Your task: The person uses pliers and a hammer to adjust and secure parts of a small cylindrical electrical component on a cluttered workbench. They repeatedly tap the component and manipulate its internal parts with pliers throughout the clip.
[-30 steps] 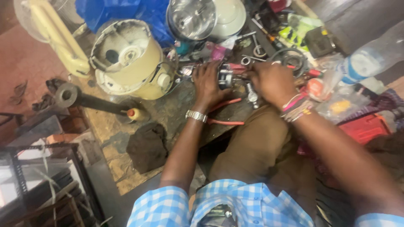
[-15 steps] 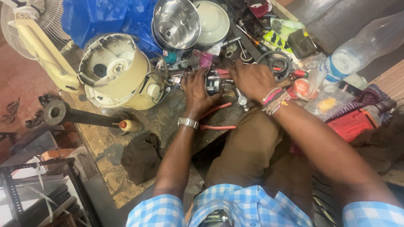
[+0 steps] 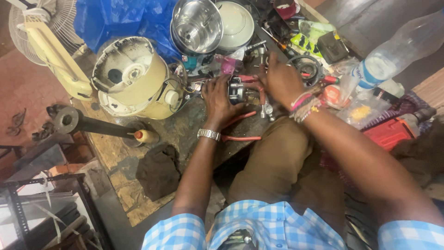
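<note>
My left hand (image 3: 218,99) grips a small metal motor (image 3: 237,90) on the dirty wooden workbench (image 3: 115,157); a metal watch sits on that wrist. My right hand (image 3: 280,81), with thread bands at the wrist, rests on the motor's right side with fingers curled over it. Red-handled pliers (image 3: 240,127) lie under my left wrist. A small wrench (image 3: 264,111) lies just below the motor. Thin wires run from the motor toward a cream mixer base (image 3: 134,78) lying on its side at the left.
A steel jar (image 3: 198,24) and white lid (image 3: 238,24) sit behind the motor. Blue plastic sheet (image 3: 115,18), fan (image 3: 41,32), plastic bottle (image 3: 397,48), red box (image 3: 393,134), dark cloth (image 3: 157,169), long black tool (image 3: 92,125) and scattered small parts crowd the bench.
The view has shifted, so everything sits lower right in frame. Both hands stay on the motor; the right hand has moved slightly over its right side.
</note>
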